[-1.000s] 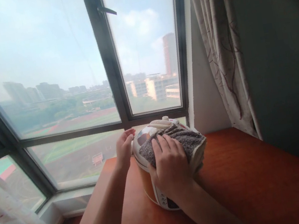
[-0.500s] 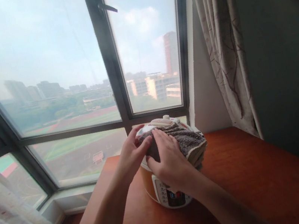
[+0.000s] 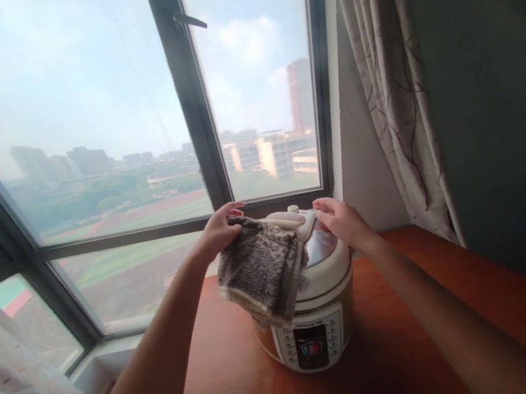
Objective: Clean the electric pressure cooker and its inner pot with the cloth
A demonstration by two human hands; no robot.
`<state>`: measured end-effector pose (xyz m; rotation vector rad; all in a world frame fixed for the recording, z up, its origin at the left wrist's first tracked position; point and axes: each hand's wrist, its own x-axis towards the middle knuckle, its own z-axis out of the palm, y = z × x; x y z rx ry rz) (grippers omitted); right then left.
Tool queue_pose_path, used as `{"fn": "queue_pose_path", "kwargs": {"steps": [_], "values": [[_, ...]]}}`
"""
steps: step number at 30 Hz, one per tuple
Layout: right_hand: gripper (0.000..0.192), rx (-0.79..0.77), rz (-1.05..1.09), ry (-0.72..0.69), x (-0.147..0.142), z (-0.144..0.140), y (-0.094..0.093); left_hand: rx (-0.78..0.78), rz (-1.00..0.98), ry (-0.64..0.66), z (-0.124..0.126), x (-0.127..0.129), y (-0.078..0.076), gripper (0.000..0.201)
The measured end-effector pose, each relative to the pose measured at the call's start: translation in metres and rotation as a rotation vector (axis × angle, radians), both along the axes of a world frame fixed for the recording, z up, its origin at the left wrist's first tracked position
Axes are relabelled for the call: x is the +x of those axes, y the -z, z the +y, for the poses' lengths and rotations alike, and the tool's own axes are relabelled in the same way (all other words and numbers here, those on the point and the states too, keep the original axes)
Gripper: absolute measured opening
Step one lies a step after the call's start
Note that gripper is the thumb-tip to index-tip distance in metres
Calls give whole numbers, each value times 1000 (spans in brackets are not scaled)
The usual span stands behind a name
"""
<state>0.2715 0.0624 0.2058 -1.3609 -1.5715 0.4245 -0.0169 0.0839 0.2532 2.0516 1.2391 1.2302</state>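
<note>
One folded grey terry cloth (image 3: 260,267), pinched in the left hand (image 3: 222,231), lies over the upper left of a round white-and-gold cooker (image 3: 322,289). The right hand (image 3: 344,221), half open, empty, is at the cooker's right rim.

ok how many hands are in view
2: the bare left hand on the dark grey terry towel, the bare right hand by the upper right edge of the round cream-and-gold cooker. No others show.

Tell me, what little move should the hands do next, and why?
Maybe the left hand should slide the grey cloth rightward over the lid: that hand holds the cloth's edge, and the lid's shiny right part, near the right hand, is uncovered.
</note>
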Motion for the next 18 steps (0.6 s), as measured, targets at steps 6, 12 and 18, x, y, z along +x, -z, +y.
{"fn": "queue_pose_path", "kwargs": {"steps": [6, 12, 18], "values": [[48, -73, -267, 71, -8, 10, 11, 206, 196, -25, 22, 25, 7, 65], [39, -184, -397, 71, -8, 5, 8, 140, 492, -385, -20, 39, 11, 23], [38, -239, -463, 78, -10, 0, 3, 195, 510, -282, -73, 63, 33, 67]]}}
